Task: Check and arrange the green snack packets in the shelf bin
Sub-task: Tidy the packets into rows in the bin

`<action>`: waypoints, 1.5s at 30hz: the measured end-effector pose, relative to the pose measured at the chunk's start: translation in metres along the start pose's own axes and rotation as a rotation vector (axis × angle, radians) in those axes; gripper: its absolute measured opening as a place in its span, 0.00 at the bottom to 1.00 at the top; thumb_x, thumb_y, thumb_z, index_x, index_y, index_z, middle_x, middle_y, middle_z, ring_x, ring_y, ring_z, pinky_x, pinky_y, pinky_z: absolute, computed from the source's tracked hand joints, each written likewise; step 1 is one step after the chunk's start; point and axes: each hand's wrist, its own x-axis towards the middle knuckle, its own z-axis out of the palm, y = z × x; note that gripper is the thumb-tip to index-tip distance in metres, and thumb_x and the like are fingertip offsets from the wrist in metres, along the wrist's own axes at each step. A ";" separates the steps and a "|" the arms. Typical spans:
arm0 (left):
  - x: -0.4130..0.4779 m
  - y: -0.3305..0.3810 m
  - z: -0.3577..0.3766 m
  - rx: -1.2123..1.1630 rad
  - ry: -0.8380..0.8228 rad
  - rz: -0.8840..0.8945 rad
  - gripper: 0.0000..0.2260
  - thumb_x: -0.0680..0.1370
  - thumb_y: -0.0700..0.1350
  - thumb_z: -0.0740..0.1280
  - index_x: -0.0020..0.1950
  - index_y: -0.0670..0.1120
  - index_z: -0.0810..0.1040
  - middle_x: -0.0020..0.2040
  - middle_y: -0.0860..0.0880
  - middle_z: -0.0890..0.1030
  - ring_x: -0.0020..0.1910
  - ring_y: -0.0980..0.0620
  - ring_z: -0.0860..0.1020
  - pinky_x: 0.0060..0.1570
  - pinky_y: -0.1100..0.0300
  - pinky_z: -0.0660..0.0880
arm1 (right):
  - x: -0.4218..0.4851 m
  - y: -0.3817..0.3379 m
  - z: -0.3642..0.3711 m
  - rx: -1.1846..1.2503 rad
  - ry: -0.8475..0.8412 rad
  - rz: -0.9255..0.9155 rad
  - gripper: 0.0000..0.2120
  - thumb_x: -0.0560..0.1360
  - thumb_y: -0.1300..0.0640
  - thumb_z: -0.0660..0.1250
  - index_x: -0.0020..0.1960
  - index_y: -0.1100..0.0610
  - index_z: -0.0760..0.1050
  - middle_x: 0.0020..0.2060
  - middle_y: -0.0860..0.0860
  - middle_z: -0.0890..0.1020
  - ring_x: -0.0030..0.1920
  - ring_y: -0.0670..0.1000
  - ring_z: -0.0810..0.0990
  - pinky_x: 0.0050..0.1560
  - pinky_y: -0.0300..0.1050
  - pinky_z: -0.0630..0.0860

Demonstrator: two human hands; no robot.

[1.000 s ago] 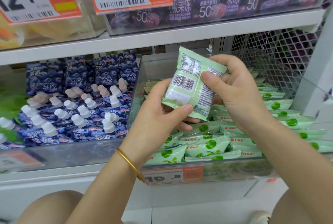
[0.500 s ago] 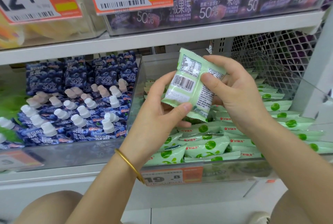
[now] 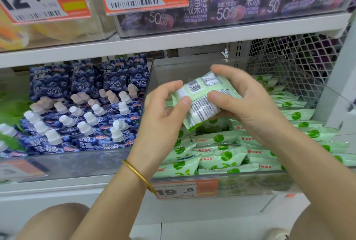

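The green snack packet (image 3: 200, 102) is now tilted sideways, lower than before, above the shelf bin (image 3: 269, 177). The left hand (image 3: 163, 108) and the right hand (image 3: 250, 108) both pinch it.

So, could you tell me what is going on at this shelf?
A person holds one green snack packet in both hands, the left hand pinching its left edge, the right hand gripping its right side, barcode side up. It is above the clear shelf bin, where the other green packets lie in rows. Blue spouted pouches fill the neighbouring bin.
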 end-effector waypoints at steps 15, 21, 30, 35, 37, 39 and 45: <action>0.000 0.006 0.000 -0.013 -0.118 -0.001 0.11 0.77 0.40 0.65 0.58 0.50 0.76 0.52 0.50 0.80 0.42 0.53 0.82 0.42 0.58 0.80 | 0.002 -0.015 -0.024 -0.432 -0.073 -0.168 0.15 0.63 0.52 0.75 0.49 0.48 0.80 0.58 0.42 0.79 0.52 0.40 0.79 0.54 0.42 0.75; -0.002 0.000 0.001 0.474 0.036 0.176 0.22 0.76 0.44 0.66 0.69 0.49 0.64 0.59 0.54 0.66 0.45 0.62 0.75 0.51 0.60 0.74 | 0.005 -0.010 -0.028 -0.444 0.112 -0.200 0.06 0.72 0.62 0.71 0.42 0.51 0.79 0.36 0.45 0.82 0.38 0.43 0.78 0.43 0.40 0.76; 0.000 -0.014 0.002 0.796 -0.162 0.125 0.15 0.77 0.39 0.63 0.64 0.45 0.69 0.64 0.48 0.68 0.66 0.49 0.65 0.65 0.61 0.60 | 0.004 -0.011 -0.029 -0.869 0.090 -0.246 0.05 0.72 0.59 0.71 0.47 0.52 0.82 0.39 0.43 0.80 0.41 0.39 0.76 0.45 0.29 0.70; 0.002 -0.015 0.005 0.880 -0.263 -0.002 0.13 0.80 0.40 0.59 0.63 0.47 0.71 0.63 0.48 0.70 0.66 0.48 0.65 0.65 0.54 0.64 | 0.004 -0.015 -0.026 -1.018 -0.004 -0.311 0.07 0.73 0.59 0.70 0.50 0.56 0.83 0.44 0.47 0.81 0.47 0.45 0.77 0.52 0.35 0.70; 0.002 -0.015 0.005 0.884 -0.265 -0.011 0.11 0.79 0.40 0.59 0.61 0.47 0.72 0.61 0.48 0.70 0.64 0.48 0.66 0.63 0.53 0.65 | 0.007 -0.017 -0.030 -1.005 0.000 -0.294 0.07 0.73 0.59 0.70 0.51 0.56 0.83 0.42 0.43 0.79 0.44 0.41 0.75 0.47 0.27 0.67; 0.001 -0.014 0.004 0.858 -0.245 0.002 0.08 0.79 0.39 0.60 0.56 0.47 0.73 0.59 0.48 0.71 0.62 0.48 0.67 0.61 0.55 0.65 | 0.010 -0.019 -0.034 -0.994 0.002 -0.286 0.08 0.73 0.60 0.70 0.52 0.56 0.83 0.40 0.41 0.78 0.42 0.40 0.75 0.45 0.23 0.66; 0.002 -0.011 0.004 0.862 -0.219 0.022 0.07 0.78 0.38 0.61 0.52 0.46 0.77 0.56 0.49 0.73 0.60 0.48 0.69 0.59 0.58 0.66 | 0.012 -0.010 -0.024 -1.055 -0.143 -0.321 0.07 0.72 0.60 0.71 0.50 0.57 0.83 0.42 0.48 0.80 0.45 0.49 0.79 0.53 0.44 0.73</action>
